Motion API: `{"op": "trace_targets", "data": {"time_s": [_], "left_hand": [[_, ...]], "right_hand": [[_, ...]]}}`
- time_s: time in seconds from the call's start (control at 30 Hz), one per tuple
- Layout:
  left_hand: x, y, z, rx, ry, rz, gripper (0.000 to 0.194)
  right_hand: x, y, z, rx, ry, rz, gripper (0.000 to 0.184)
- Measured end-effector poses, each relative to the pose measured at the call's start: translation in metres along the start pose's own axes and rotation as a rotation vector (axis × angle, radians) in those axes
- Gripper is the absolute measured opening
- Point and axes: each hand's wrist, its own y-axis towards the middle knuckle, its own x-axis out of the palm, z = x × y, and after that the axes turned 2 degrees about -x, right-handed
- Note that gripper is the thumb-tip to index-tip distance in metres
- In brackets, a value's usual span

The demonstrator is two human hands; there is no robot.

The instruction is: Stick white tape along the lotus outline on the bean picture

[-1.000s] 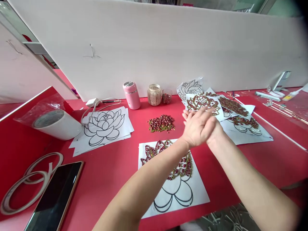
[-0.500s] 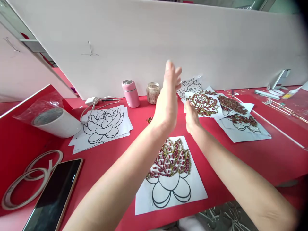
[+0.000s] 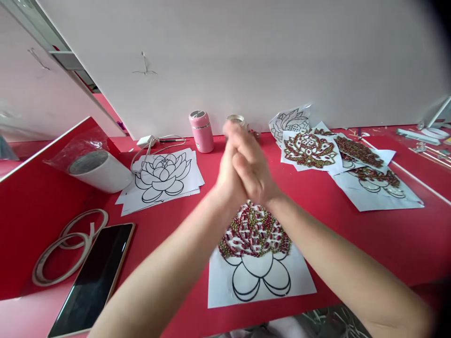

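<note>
My left hand and my right hand are pressed palm to palm in mid-air above the red table, fingers stretched and slightly blurred, with nothing held between them. Right below them lies a white sheet with a lotus outline; its upper petals are covered in red and green beads and its lower petals are bare. The hands hide whatever lies on the table just behind them.
A stack of blank lotus sheets lies left of centre, bead-covered sheets at the back right. A pink flask, a jar, a charger cable, a white roll, tape rings and a phone surround them. A white board closes the back.
The hands were together at the right, came apart with the left raised, and are now pressed together again at the centre. The view has shifted right and down a little.
</note>
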Motion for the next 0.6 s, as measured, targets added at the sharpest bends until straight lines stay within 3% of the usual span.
{"op": "trace_targets", "data": {"time_s": [0.03,0.13,0.2,0.27,0.43,0.5,0.6], "left_hand": [[-0.004,-0.008,0.009,0.004,-0.040,-0.033,0.069],[-0.025,-0.041,0.013,0.010,-0.254,-0.055,0.062],[-0.041,-0.067,-0.005,0.011,-0.309,0.060,0.042],[-0.052,-0.096,-0.035,-0.016,-0.138,0.151,0.027],[-0.052,-0.170,-0.109,0.095,0.335,-0.068,0.033],[-0.049,-0.187,-0.121,0.149,0.450,-0.139,0.042],[-0.044,-0.190,-0.126,0.178,0.540,-0.220,0.049]], "right_hand": [[0.005,-0.004,0.010,-0.025,-0.088,-0.024,0.046],[0.000,-0.027,0.058,0.238,-0.239,0.034,0.044],[-0.018,-0.053,0.086,0.310,-0.265,0.047,0.048],[-0.036,-0.084,0.098,0.336,-0.256,-0.012,0.045],[-0.054,-0.154,0.076,0.341,-0.254,-0.174,0.035],[-0.052,-0.168,0.068,0.334,-0.261,-0.212,0.035],[-0.046,-0.177,0.067,0.319,-0.273,-0.230,0.036]]}}
